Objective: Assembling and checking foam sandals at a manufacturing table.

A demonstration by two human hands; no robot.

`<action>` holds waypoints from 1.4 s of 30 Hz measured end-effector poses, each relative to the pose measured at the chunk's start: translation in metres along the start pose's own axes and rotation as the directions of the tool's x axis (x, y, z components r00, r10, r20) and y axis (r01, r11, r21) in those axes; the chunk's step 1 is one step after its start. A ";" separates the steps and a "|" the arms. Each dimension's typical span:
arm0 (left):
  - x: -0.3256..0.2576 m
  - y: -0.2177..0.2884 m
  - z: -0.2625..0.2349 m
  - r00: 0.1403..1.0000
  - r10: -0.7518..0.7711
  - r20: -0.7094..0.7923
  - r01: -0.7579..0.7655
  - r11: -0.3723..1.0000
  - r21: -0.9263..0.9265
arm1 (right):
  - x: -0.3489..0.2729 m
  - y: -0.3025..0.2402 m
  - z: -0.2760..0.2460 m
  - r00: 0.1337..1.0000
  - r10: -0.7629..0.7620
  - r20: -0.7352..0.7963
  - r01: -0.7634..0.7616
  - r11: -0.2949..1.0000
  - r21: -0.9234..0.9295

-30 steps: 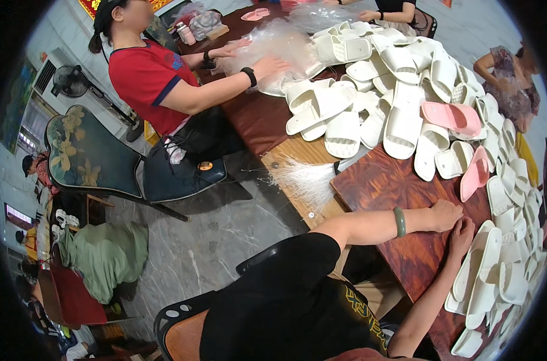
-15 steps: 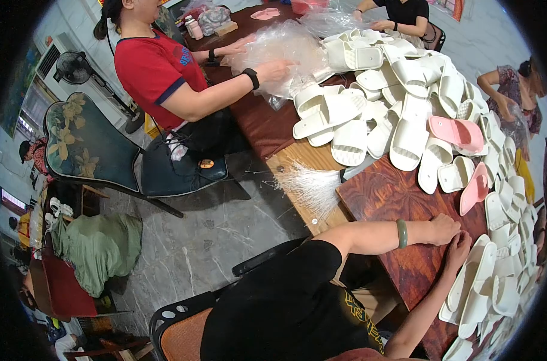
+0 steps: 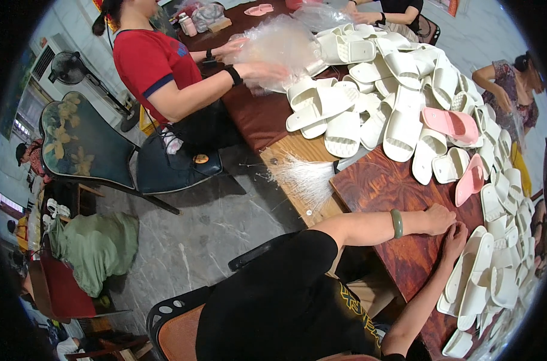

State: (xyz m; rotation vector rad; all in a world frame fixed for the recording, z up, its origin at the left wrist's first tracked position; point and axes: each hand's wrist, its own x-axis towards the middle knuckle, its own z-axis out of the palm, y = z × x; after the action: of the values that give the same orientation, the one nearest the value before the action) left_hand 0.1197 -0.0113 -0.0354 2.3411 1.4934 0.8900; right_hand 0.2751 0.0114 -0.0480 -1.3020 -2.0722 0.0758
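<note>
My left hand (image 3: 437, 219), on the arm with a green bangle (image 3: 396, 224), is curled closed above the dark red-brown wooden board (image 3: 375, 186). Close against it is my right hand (image 3: 455, 239), its fingers pressed together. Whatever lies between the fingertips is too small or hidden to make out. White slippers (image 3: 475, 274) lie just right of my right hand. Beyond my left hand, a pink slipper (image 3: 469, 180) rests at the edge of a large heap of white slippers (image 3: 404, 123). Another pink slipper (image 3: 451, 124) sits on the heap.
A bundle of thin white strands (image 3: 300, 180) lies left of the board. A person in a red shirt (image 3: 153, 72) handles clear plastic bags (image 3: 273, 48) at the far left. Other people sit across the table. A dark chair (image 3: 87, 144) and a green cloth bundle (image 3: 99, 253) stand left.
The whole view has shifted slightly, so things sit a little further left. My hands keep nearly the same closed pose. The red-shirted person's near hand has moved slightly across the plastic bags.
</note>
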 end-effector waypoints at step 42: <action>-0.003 -0.003 0.008 0.997 0.038 -0.061 -0.044 0.993 -0.108 | -0.007 -0.008 -0.003 0.995 0.092 0.025 -0.094 0.990 0.101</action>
State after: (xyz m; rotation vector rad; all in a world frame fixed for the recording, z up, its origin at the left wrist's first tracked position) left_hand 0.1213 -0.0117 -0.0442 2.2928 1.3855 1.0327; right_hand 0.2728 0.0013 -0.0461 -1.3397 -1.9964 0.2342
